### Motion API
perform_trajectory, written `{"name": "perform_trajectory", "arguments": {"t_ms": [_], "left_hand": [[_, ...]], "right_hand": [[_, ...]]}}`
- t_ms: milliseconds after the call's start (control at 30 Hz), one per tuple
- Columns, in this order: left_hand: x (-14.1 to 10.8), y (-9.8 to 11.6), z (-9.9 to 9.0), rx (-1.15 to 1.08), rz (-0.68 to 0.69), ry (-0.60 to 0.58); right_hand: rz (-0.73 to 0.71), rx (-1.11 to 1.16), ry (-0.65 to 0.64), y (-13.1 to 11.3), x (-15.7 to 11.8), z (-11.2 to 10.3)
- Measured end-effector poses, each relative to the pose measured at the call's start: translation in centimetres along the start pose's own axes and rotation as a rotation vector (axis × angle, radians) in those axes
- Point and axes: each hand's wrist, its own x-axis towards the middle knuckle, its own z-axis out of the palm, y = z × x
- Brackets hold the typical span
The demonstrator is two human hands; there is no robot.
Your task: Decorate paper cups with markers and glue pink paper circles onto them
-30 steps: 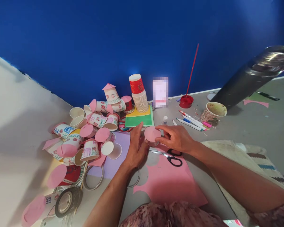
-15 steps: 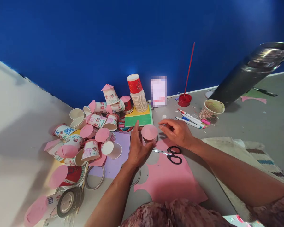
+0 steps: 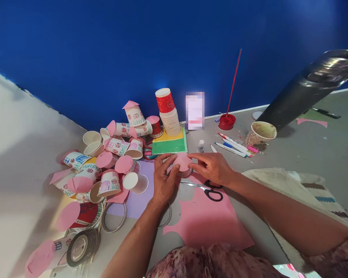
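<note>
A pink paper disc, slightly peaked, lies on top of a small paper cup, of which only a bit of the side shows. My left hand grips the disc's left side, thumb on its top and fingers behind. At the disc's right edge, the fingertips of my right hand press on it from above. Right below my hands lie scissors with black handles, blades slightly apart. They rest on a pink paper sheet with rounded cutouts along its edge.
Many decorated paper cups with pink tops crowd the left side, beside tape rolls. Behind stand a cup stack and a small white tube. Markers, a patterned cup, a black flask and a cloth occupy the right.
My right hand has moved left, from beside the disc onto its right edge. The fingers of my left hand have curled in over the disc. The view has shifted slightly.
</note>
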Motion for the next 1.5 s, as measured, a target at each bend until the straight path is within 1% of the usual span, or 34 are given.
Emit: {"name": "perform_trajectory", "arguments": {"t_ms": [167, 300, 400, 533, 600, 667, 733, 800, 867, 933, 1000, 1100, 1200, 1267, 1333, 1400, 1500], "left_hand": [[-0.2, 0.0, -0.2, 0.025, 0.018, 0.041], [-0.1, 0.0, -0.1, 0.045, 0.041, 0.067], [-0.2, -0.1, 0.0, 0.041, 0.042, 0.054], [-0.4, -0.2, -0.2, 0.016, 0.027, 0.021], [-0.6, -0.2, -0.3, 0.027, 0.060, -0.018], [-0.7, -0.1, -0.2, 0.082, 0.116, -0.027], [-0.9, -0.1, 0.0, 0.151, 0.162, 0.006], [-1.1, -0.2, 0.2, 0.203, 0.182, 0.035], [-1.2, -0.2, 0.3, 0.231, 0.180, 0.032], [-1.4, -0.3, 0.2, 0.248, 0.182, 0.034], [-1.5, -0.3, 0.1, 0.253, 0.182, 0.025], [-1.7, -0.1, 0.1, 0.245, 0.148, -0.060], [-1.7, 0.2, 0.5, 0.251, 0.051, -0.123], [-1.5, 0.4, 0.9, 0.252, -0.010, -0.121], [-1.2, 0.5, 1.2, 0.225, -0.043, -0.117], [-1.0, 0.5, 1.3, 0.169, -0.071, -0.125], [-0.8, 0.5, 1.0, 0.082, -0.137, -0.150]], "right_hand": [[0.011, -0.021, -0.004, -0.3, 0.0, 0.0], [0.022, -0.026, -0.046, -0.6, 0.1, -0.1], [0.027, -0.005, -0.061, -0.6, 0.1, -0.1], [0.031, 0.041, -0.007, -0.2, 0.1, -0.2], [0.043, 0.065, 0.022, -0.1, 0.1, -0.3], [0.051, 0.078, 0.019, -0.1, 0.1, -0.4], [0.045, 0.070, -0.017, -0.2, 0.1, -0.3], [0.038, 0.051, -0.079, -0.5, 0.1, -0.3], [0.041, 0.038, -0.137, -0.7, 0.0, -0.2], [0.050, 0.033, -0.158, -0.7, 0.0, -0.1], [0.052, 0.038, -0.152, -0.6, -0.1, -0.1], [0.046, 0.050, -0.092, -0.3, -0.3, 0.1], [0.050, 0.071, -0.047, -0.1, -0.4, 0.4], [0.058, 0.075, -0.082, -0.2, -0.4, 0.4], [0.053, 0.054, -0.142, -0.4, -0.4, 0.4], [0.036, 0.025, -0.173, -0.7, -0.3, 0.2], [0.027, 0.012, -0.134, -0.8, -0.3, -0.1]]}}
